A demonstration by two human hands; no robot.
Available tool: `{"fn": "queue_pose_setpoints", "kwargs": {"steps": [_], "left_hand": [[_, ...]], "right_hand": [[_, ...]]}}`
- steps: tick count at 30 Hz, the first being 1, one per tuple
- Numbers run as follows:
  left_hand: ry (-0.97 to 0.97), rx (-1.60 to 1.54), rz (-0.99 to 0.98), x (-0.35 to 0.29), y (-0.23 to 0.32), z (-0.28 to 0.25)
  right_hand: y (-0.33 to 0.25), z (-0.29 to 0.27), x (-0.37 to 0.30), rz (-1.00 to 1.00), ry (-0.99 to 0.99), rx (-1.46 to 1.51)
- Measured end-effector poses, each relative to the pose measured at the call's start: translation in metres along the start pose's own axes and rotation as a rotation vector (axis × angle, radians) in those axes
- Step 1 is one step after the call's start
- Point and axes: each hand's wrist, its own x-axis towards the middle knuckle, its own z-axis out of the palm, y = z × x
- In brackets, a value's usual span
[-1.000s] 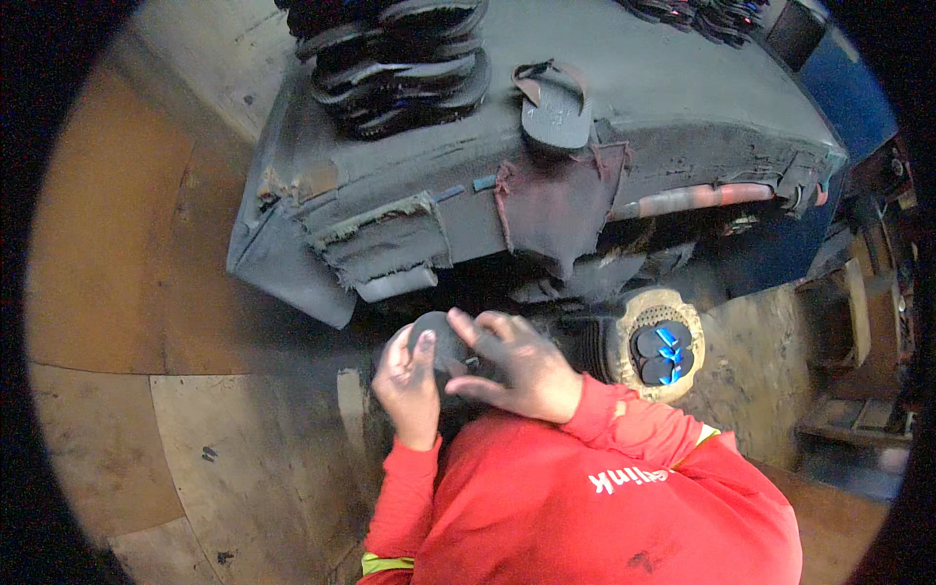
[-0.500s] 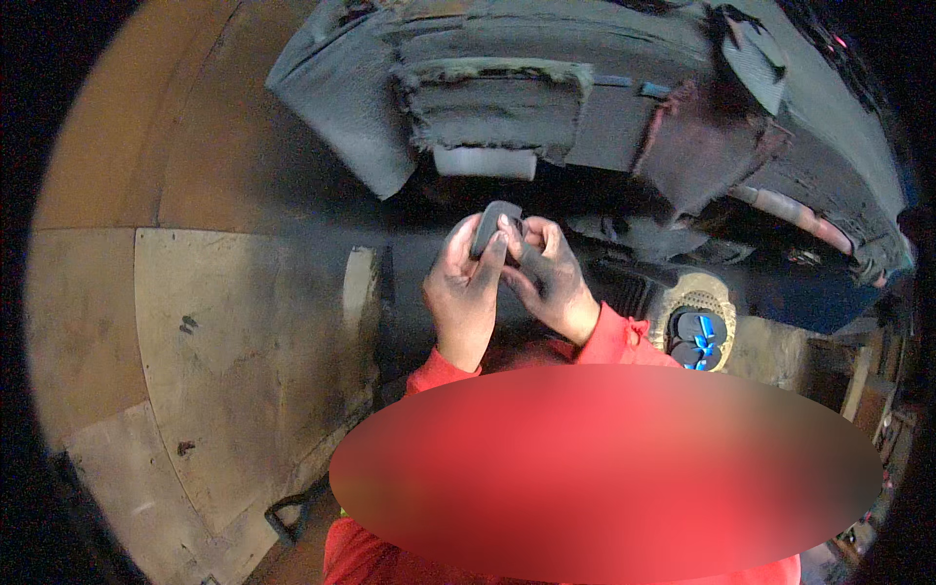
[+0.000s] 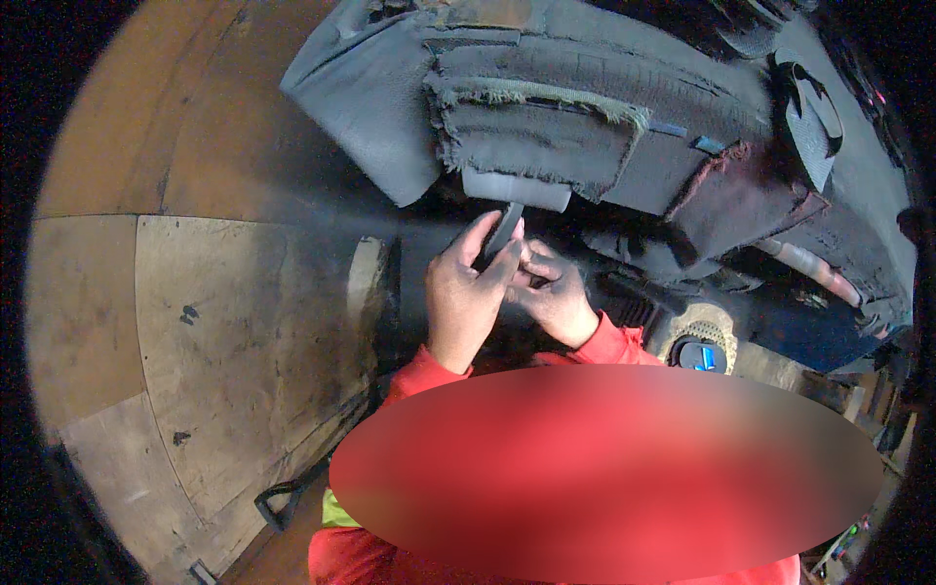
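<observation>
While the small dark flat piece [image 3: 503, 230] stands upright near the centre of the frame, it is pinched between the two hands; the left hand [image 3: 468, 292] has its fingers closed narrow around the lower part of it, thumb on one side and fingers on the other; the right hand [image 3: 554, 297] touches it from the right with curled fingertips, but whether these really grip it I cannot tell. The top of the piece comes just under a pale grey strip [image 3: 515, 188], which hangs below a frayed grey fabric panel [image 3: 531, 132] in the upper middle; the piece seems near the strip, perhaps touching, not clearly attached. As a judgement, the work is somewhere in the middle; the piece is in hand and brought to the fabric, and nothing shows it fixed or finished there. The big grey padded table [image 3: 370, 107] fills the upper right half; a black buckle strap [image 3: 809, 107] lies at its upper right; a dark reddish patch [image 3: 726, 200] hangs on its edge. Wooden floor boards [image 3: 234, 322] fill the left; a round woven holder with a blue thing [image 3: 700, 351] sits at the right of the hands. The lower middle is blurred red; the space under the table is dark and hard to read.
</observation>
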Motion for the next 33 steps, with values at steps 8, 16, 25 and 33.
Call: {"fn": "queue_pose_setpoints", "kwargs": {"steps": [8, 16, 25, 33], "left_hand": [[-0.278, 0.241, 0.1, 0.013, 0.039, -0.045], [-0.339, -0.12, -0.179, 0.02, 0.023, -0.034], [-0.345, -0.21, -0.199, 0.039, -0.034, -0.004], [-0.211, -0.813, -0.166, -0.021, -0.041, 0.01]], "right_hand": [[-0.064, 0.002, 0.004, 0.405, -0.148, 0.762], [-0.057, -0.011, 0.005, 0.68, -0.091, 1.113], [-0.028, -0.039, 0.026, 0.685, -0.146, 0.898], [-0.021, -0.032, -0.008, -0.276, -0.033, -0.686]]}}
